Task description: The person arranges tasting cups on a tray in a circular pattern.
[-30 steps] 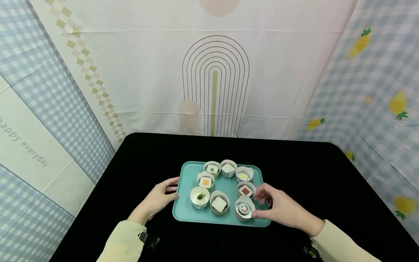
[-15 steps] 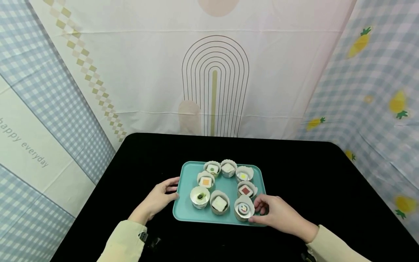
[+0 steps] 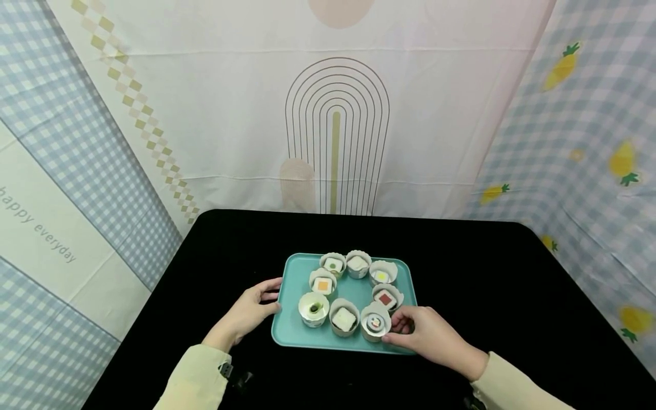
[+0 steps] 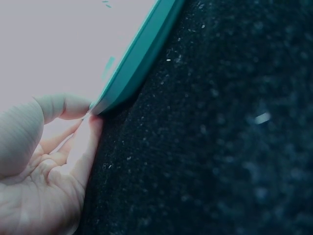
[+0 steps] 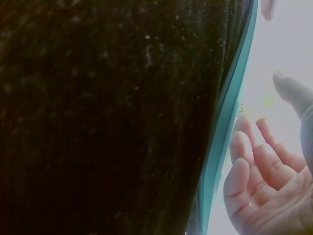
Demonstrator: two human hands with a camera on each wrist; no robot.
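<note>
A teal tray [image 3: 287, 336] bears several paper baking cups, each with a small piece in it. My left hand [image 3: 246, 310] pinches the tray's left rim, thumb above and fingers at the edge, as the left wrist view shows. At the front right corner my right hand [image 3: 435, 336] touches the right side of a paper cup [image 3: 370, 335] holding a round roll-like piece [image 3: 376, 323]. Its thumb and fingers stand apart in the right wrist view, where that cup is lost in glare. Close behind is a paper cup [image 3: 393, 289] with a red-square piece.
Left of the touched cup are a cup with a plain white piece [image 3: 344, 320] and one with a green topping [image 3: 314, 307]. More cups line the tray's back. A black cloth [image 3: 256, 239] covers the table; patterned curtains [image 3: 230, 114] hang behind.
The right hand has come down to the front right cup and slid it left, closer to the plain white piece's cup. The left hand and the tray have hardly moved.
</note>
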